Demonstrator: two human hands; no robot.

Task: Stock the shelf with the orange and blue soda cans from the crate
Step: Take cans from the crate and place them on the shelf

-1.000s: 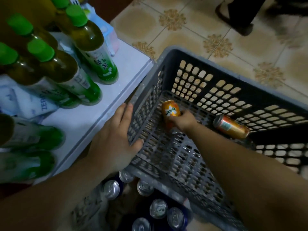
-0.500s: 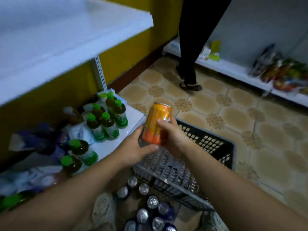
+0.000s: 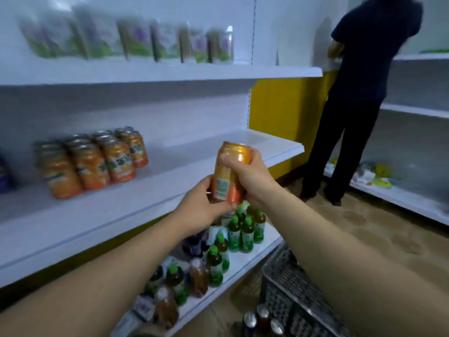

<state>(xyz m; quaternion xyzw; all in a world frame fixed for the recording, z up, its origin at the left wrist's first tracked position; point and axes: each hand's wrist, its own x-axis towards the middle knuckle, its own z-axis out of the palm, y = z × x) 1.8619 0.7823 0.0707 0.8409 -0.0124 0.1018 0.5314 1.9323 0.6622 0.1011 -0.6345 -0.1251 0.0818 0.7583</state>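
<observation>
Can [image 3: 229, 176] is out of the crate [image 3: 303, 302] now, left hand [image 3: 204, 210] and right hand [image 3: 254, 177] both gripping it; shelf [image 3: 194, 166] on the left next, I'd guess.

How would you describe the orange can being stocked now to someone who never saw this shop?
Find the white middle shelf, where a group of orange cans stands at the left. Before its right part, the right hand grips one orange can near the top and the left hand holds its bottom. Only this can is off the shelf.
</observation>
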